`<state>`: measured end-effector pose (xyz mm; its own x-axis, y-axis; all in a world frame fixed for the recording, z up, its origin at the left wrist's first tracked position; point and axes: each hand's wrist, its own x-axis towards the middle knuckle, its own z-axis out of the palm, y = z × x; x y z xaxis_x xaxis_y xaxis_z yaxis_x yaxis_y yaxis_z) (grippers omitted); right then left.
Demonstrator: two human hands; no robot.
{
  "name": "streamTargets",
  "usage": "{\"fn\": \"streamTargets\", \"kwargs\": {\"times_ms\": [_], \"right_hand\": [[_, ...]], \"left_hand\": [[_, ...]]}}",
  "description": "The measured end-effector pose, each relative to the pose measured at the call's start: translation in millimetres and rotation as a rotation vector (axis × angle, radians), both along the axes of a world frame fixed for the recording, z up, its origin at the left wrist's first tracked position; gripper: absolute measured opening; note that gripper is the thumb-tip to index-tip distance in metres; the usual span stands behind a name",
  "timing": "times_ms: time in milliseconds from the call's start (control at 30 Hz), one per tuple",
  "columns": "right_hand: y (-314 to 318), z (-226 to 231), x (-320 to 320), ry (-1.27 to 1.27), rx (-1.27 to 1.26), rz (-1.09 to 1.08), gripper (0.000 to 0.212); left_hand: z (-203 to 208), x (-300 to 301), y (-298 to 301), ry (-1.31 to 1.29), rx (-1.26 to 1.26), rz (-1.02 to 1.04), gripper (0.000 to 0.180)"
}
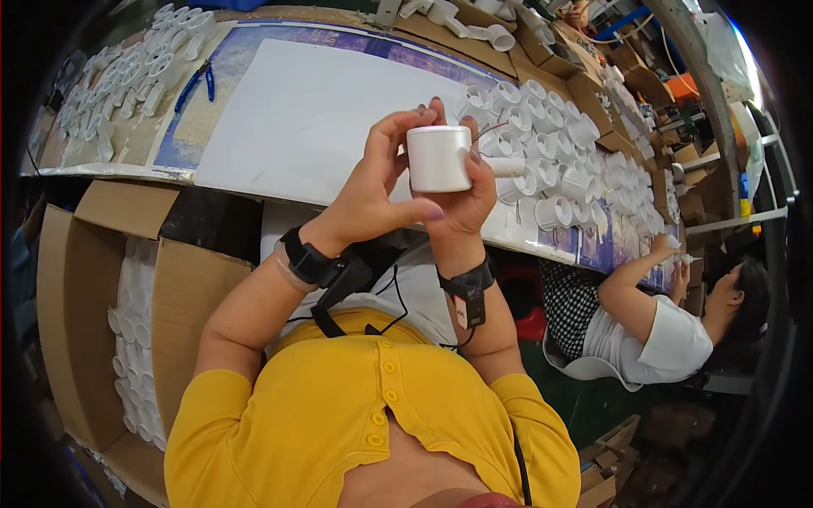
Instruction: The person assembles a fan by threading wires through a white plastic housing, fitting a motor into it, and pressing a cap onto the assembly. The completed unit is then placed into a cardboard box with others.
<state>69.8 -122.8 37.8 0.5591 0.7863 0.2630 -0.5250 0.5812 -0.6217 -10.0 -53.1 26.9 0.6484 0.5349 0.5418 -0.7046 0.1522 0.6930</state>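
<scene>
Above the table's near edge, a white cylindrical plastic housing (439, 161) is held upright between my two hands. A short tubular stub sticks out of its right side, and thin wires show near its upper right. My left hand (370, 182) curls round the housing's left side, its fingers behind the top edge and its thumb stretched out below. My right hand (467, 199) grips it from below and the right, with the thumb against the wall; some of its fingers are hidden behind the housing. Just beyond, several similar white housings (555, 173) stand grouped on the table.
A white sheet (284, 118) covers the middle of the table. Blue-handled pliers (196, 88) lie left of it, near a pile of white plastic parts (135, 76). At lower left, a cardboard box (93, 339) holds white cylinders. A co-worker (648, 326) sits at the right.
</scene>
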Motion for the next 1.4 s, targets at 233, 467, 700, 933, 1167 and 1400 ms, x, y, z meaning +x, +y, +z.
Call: {"fn": "streamTargets", "kwargs": {"times_ms": [233, 467, 700, 933, 1167, 1400], "right_hand": [[-6.7, -4.4, 24.5, 0.028, -0.231, -0.260, 0.058], [-22.4, 20.8, 26.6, -1.658, -0.325, -0.476, 0.067], [-13.1, -4.9, -2.0, -0.609, -0.040, -0.135, 0.070], [-5.3, 1.4, -26.5, -0.659, -0.085, -0.237, 0.062], [3.5, -12.2, -32.3, -0.822, -0.122, -0.437, 0.052], [4.4, 3.7, -24.9, -0.454, -0.328, -0.159, 0.048]], "left_hand": [[-2.0, -9.7, 19.6, 0.336, 0.360, 0.277, 0.065], [19.7, -26.4, 20.9, 0.509, 0.586, 0.325, 0.072], [17.4, -12.9, -0.6, 0.078, 0.208, 0.217, 0.052], [10.1, -4.9, -10.7, 0.072, -0.064, 0.437, 0.036], [15.4, -9.5, -2.6, 0.231, -0.006, 0.474, 0.035], [9.6, -6.7, 29.7, 0.153, 0.749, 0.809, 0.032]]}}
